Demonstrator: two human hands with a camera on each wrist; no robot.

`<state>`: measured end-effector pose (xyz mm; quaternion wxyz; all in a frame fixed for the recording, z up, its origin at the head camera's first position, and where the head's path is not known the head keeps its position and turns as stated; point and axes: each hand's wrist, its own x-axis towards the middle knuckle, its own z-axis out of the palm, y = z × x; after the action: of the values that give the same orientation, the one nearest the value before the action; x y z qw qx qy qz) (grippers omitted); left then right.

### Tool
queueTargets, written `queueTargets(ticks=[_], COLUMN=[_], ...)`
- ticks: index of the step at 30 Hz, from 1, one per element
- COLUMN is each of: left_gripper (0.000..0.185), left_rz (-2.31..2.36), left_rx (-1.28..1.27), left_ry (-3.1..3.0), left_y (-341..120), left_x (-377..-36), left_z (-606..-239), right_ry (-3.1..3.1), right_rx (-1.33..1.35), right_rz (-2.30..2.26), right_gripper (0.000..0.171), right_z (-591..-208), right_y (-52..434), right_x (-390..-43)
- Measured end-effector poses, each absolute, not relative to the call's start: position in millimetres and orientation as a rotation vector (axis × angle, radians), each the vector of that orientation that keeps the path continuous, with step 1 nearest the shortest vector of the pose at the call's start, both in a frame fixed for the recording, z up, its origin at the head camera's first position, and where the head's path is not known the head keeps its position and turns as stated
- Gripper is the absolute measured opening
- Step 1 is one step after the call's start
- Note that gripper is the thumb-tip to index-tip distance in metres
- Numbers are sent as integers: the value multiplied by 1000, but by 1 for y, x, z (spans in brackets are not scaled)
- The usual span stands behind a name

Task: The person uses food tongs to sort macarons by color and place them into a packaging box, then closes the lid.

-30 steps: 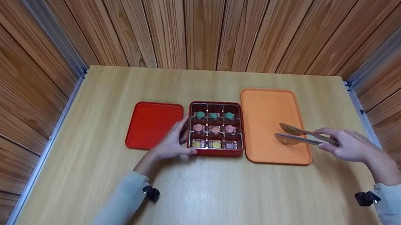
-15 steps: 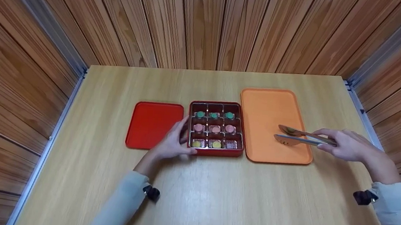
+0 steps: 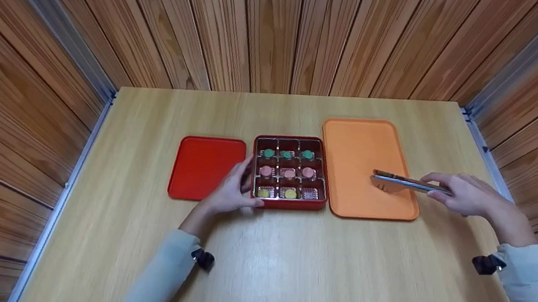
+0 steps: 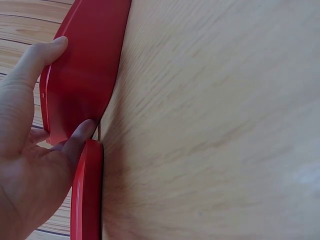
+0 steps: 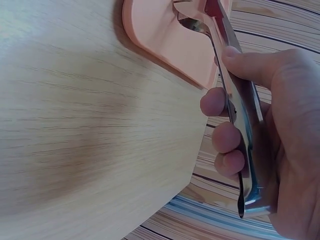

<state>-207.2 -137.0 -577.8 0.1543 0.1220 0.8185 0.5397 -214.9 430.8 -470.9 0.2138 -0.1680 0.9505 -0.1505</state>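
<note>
A red box with nine compartments sits mid-table: green sweets in the far row, pink ones in the middle row, foil cups with yellow ones in the near row. My left hand rests against the box's left wall with fairly straight fingers and the thumb at its near corner. My right hand grips metal tongs, squeezed together, their tips over the orange tray. In the right wrist view the fingers curl round the tongs above the tray's edge.
The red lid lies flat just left of the box, behind my left hand. Wooden plank walls close in the table on three sides, with metal rails along its left and right edges. Bare tabletop stretches toward me.
The tongs' two arms, apart a second ago, have come together. The right hand has barely shifted. The left hand has stayed at the box.
</note>
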Motion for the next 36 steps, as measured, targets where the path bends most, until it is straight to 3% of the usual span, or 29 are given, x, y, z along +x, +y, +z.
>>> queueTargets(ticks=[25,36], left_gripper=[130,132], left_rz=[1554,1545], left_rx=[312,305], left_ry=[2333,2345], left_y=[-135,-136], left_x=[-206,-206], left_z=[-578,-578], right_ry=[2636,2670], right_rx=[-418,-530], right_rz=[-457,-459], right_gripper=[37,35], right_z=[-461,-457], right_y=[426,404], right_x=[-216,-219])
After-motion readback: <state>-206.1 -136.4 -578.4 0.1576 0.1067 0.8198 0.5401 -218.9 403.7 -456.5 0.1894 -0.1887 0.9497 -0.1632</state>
